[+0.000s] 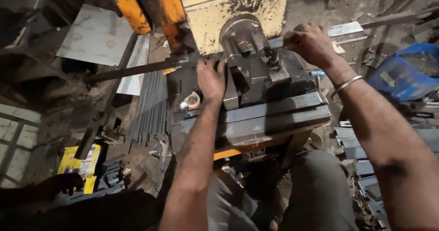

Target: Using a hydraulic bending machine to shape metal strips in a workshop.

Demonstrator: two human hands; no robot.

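I sit at a yellow press machine [228, 11] with a dark steel die block [270, 82] on its bed [274, 116]. My left hand [211, 79] presses down on a long dark metal strip [137, 70] that runs in from the left to the die. My right hand [312, 42], with a metal bangle on the wrist, grips the strip's flat end [275, 42] where it comes out to the right of the round ram [240, 34]. Both hands lie close to the punch.
Cut flat metal pieces [361, 162] pile up at the right. A blue container [402, 75] stands at the far right. Metal sheets [96, 34] lie at the upper left, and a yellow packet [80, 164] at the lower left. Dark strips [148, 105] lean beside the bed.
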